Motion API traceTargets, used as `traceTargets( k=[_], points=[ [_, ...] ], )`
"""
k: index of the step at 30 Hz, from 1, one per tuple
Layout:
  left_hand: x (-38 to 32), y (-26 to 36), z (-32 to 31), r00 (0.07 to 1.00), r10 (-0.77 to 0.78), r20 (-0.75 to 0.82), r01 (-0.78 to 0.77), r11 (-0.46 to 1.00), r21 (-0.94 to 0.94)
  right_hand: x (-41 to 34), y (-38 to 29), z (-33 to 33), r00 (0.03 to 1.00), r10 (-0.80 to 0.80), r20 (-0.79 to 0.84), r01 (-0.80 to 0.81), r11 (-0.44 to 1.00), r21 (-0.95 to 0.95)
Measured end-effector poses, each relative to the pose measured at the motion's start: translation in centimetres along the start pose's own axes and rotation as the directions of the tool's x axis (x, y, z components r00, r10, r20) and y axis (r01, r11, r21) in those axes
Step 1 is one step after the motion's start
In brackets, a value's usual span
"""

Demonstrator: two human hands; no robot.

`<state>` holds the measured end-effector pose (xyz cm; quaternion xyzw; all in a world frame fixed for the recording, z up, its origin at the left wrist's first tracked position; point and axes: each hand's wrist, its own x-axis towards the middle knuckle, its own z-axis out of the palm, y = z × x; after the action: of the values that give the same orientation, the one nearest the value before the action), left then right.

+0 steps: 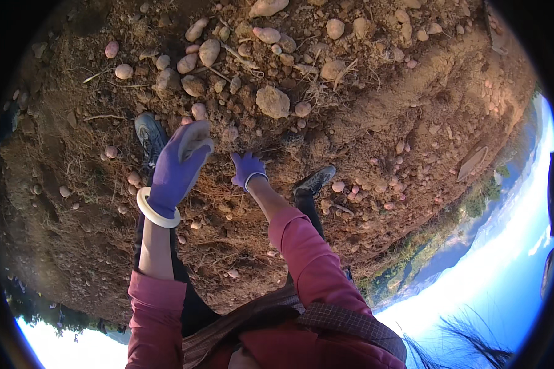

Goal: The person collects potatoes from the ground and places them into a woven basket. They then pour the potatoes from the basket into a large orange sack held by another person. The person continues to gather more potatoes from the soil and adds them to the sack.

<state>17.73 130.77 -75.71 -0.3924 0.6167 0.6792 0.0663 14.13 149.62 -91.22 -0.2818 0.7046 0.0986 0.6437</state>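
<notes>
My left hand, in a purple glove with a grey palm and a pale bangle at the wrist, is raised over the soil. Its fingers are curled a little and the thumb stands off from them; nothing shows in it. Pinkish potatoes, one of them a potato, lie just beyond its fingertips. To its right, my right hand, in a purple glove with a thin pale bangle, reaches down to the dug soil, fingers spread. Its fingertips are partly hard to make out against the dirt. No potato is seen in it.
Potatoes and clods, including a large clod, lie scattered ahead. My shoes stand at either side, a left shoe and a right shoe. More potatoes lie right of the right shoe. A flat piece rests farther right on the slope.
</notes>
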Motion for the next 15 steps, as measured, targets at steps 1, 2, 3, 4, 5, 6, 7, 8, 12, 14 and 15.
traceTargets(
  k=[1, 2, 3, 4, 5, 6, 7, 8, 12, 14, 15],
  points=[
    [-1.0, -0.8, 1.0, 0.99, -0.117, 0.079, 0.107, 0.987, 0.124, 1.3, 0.9, 1.9, 0.999, 0.0, -0.043, 0.004, 0.994, 0.106],
    [-1.9, -1.3, 1.6, 0.964, -0.216, 0.154, 0.176, 0.955, 0.239, 2.4, 1.6, 3.5, 0.999, 0.017, -0.034, -0.009, 0.974, 0.226],
    [-2.4, -2.0, 2.0, 0.92, -0.318, 0.228, 0.224, 0.906, 0.359, 3.1, 2.6, 4.6, 0.998, 0.03, -0.064, -0.006, 0.938, 0.345],
    [-2.5, -2.6, 2.3, 0.92, -0.325, 0.218, 0.177, 0.843, 0.509, 3.4, 3.3, 5.3, 1.0, -0.016, -0.014, 0.022, 0.764, 0.645],
    [-2.7, -3.1, 2.6, 0.92, -0.328, 0.215, 0.122, 0.761, 0.637, 2.8, 3.8, 5.9, 0.996, -0.082, 0.046, 0.001, 0.495, 0.869],
    [-2.8, -3.5, 3.0, 0.935, -0.298, 0.192, 0.064, 0.675, 0.735, 2.1, 4.1, 5.7, 0.992, -0.083, 0.1, -0.081, 0.209, 0.975],
    [-2.8, -3.8, 3.4, 0.921, -0.342, 0.184, 0.104, 0.674, 0.732, 0.5, 4.4, 5.3, 0.976, -0.161, 0.145, -0.129, 0.108, 0.986],
    [-2.8, -3.8, 3.6, 0.929, -0.304, 0.208, 0.066, 0.693, 0.718, -1.2, 3.7, 4.6, 0.967, -0.234, 0.099, -0.128, -0.112, 0.985],
    [-1.6, -2.7, 4.3, 0.92, -0.312, 0.236, 0.135, 0.82, 0.557, -9.0, 1.3, -0.9, 0.923, -0.332, -0.194, 0.122, -0.224, 0.967],
    [-0.7, -2.0, 3.5, 0.969, -0.166, 0.184, 0.073, 0.901, 0.427, -9.6, 0.8, -4.8, 0.902, -0.323, -0.286, 0.33, 0.091, 0.939],
    [-0.1, -1.8, 2.9, 0.989, 0.02, 0.144, -0.06, 0.959, 0.277, -8.6, 0.7, -6.8, 0.914, -0.285, -0.29, 0.361, 0.238, 0.902]
  ],
)
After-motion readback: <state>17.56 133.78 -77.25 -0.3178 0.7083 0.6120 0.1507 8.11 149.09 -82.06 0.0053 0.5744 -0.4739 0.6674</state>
